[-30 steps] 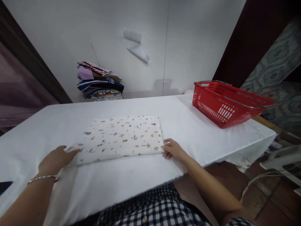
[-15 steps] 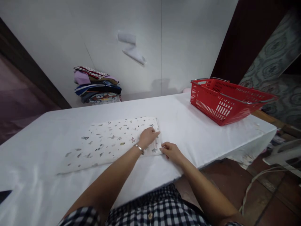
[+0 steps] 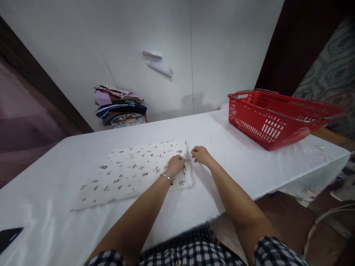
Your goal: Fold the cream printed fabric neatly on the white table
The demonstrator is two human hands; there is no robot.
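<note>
A white cloth (image 3: 133,173) printed with small scattered motifs lies folded into a long flat rectangle on the white-covered table. My left hand (image 3: 176,165) rests near its right end, the fingers pinched on the fabric, which is bunched and creased there. A bracelet circles the left wrist. Just beyond the cloth's right edge, level with the left hand's fingers, is my right hand (image 3: 201,154). Its fingers are curled together, and anything between them is hidden.
A red plastic basket (image 3: 269,129) with metal handles stands at the table's right. Folded garments (image 3: 120,107) are stacked behind the far left edge, against the wall. A dark flat object (image 3: 9,236) lies at the lower left. The white table cover (image 3: 222,136) hangs over the front edge.
My right hand has moved up from the cloth's near right corner toward the middle of that edge. The fabric by my left hand is now gathered. The view has shifted slightly.
</note>
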